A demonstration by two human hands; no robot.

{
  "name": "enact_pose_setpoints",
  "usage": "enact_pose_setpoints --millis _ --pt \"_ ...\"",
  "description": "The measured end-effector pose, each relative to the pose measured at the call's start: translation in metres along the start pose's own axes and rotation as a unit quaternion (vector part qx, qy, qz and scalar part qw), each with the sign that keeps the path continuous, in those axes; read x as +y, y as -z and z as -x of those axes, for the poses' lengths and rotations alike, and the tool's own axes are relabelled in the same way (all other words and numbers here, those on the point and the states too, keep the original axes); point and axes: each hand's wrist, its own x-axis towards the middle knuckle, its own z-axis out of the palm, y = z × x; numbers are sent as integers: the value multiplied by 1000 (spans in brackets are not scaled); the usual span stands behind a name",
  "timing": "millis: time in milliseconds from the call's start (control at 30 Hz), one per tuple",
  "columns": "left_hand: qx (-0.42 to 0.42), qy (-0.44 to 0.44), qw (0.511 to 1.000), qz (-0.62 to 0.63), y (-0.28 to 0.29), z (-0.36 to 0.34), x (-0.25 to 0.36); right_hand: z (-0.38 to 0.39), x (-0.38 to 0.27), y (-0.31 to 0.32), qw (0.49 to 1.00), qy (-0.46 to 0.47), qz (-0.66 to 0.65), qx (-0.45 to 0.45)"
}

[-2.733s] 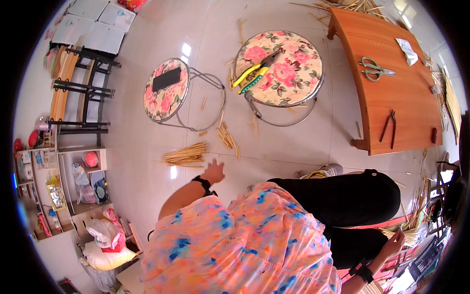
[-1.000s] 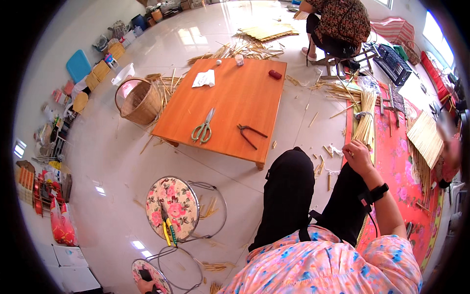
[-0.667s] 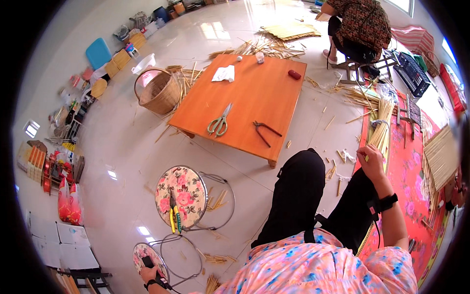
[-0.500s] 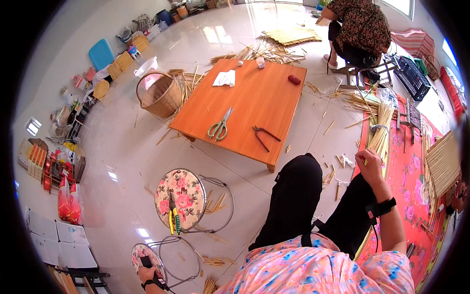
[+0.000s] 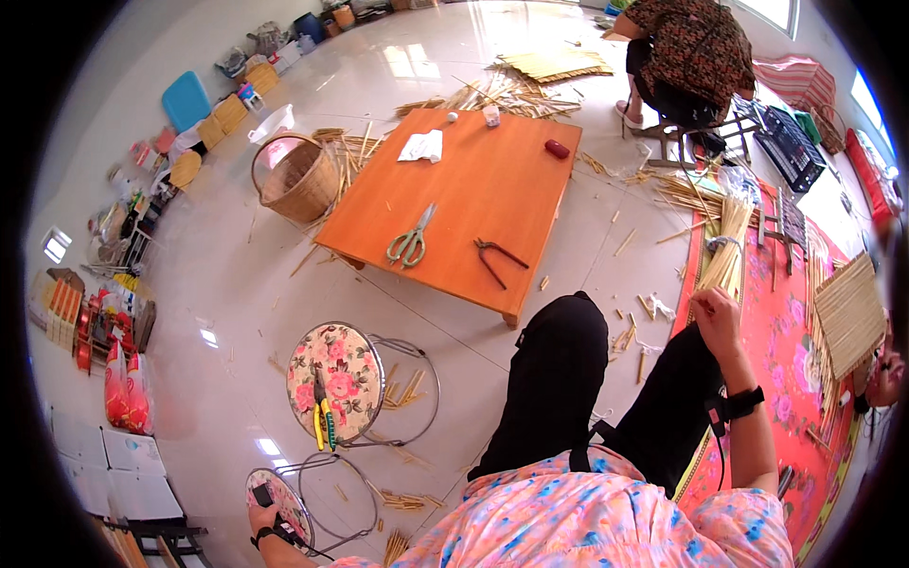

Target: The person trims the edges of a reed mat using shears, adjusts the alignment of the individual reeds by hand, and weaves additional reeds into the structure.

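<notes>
My left hand (image 5: 264,517) is low on the left, beside a small round stool (image 5: 295,504) with a floral seat. Its fingers close on a small black box (image 5: 262,494) that I cannot identify. My right hand (image 5: 719,320) is above my right knee with its fingers curled together; anything inside them is hidden. Just beyond it lies a tied bundle of straw-coloured stalks (image 5: 727,248). A larger floral stool (image 5: 355,364) carries yellow-and-green-handled pliers (image 5: 323,417). On the orange table (image 5: 445,204) lie green-handled scissors (image 5: 409,246) and dark pincers (image 5: 497,263).
A wicker basket (image 5: 308,185) stands left of the table, and loose stalks (image 5: 473,99) lie behind it. Another person (image 5: 686,62) sits at the far right beside a black crate (image 5: 793,150). A red floral mat (image 5: 772,379) with a woven stalk panel (image 5: 847,317) lies on the right.
My left hand and the black box have shifted slightly left and up against the small stool. My right hand stays beside the stalk bundle. The whole view has moved slightly.
</notes>
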Motion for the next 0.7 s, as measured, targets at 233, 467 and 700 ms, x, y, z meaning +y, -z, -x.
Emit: enact_pose_setpoints --millis 233,467,700 --pt "16 -41 999 -6 -52 -33 -56 -15 31 14 998 -26 19 45" --pt "53 -28 997 -38 -59 -10 -4 -12 55 42 988 -110 -17 102" --pt "64 -32 996 -44 -62 -14 23 2 85 58 945 -219 -192 147"
